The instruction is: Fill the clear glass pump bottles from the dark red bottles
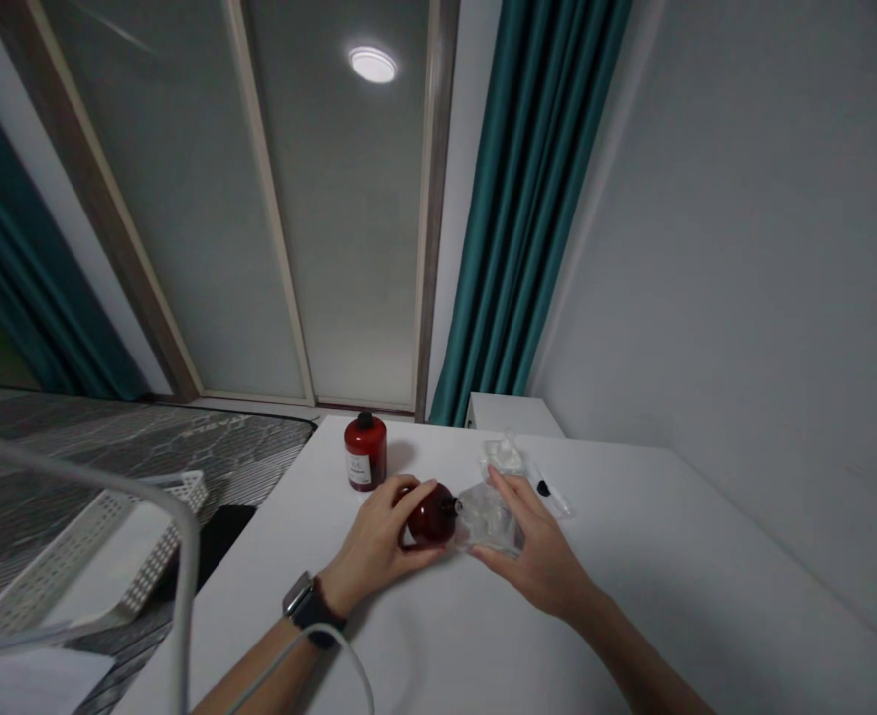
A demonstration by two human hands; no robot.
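My left hand [370,536] grips a dark red glass-like bottle [432,518] lying on its side, with its narrow neck pointing right. My right hand [534,546] holds a clear plastic-wrapped item [489,518] against that neck, and the wrapping hides its exact shape. Behind them, an upright red bottle [365,452] with a black cap and white label stands on the white table [632,566]. A crumpled clear plastic piece [503,455] lies beyond my right fingers, beside a slim clear tube with a black tip [553,495].
A white perforated basket [110,546] sits on a grey patterned surface [110,437] left of the table. A white curved frame [185,566] crosses the left foreground. A white cabinet [512,412] stands behind the table, and a wall bounds the right side.
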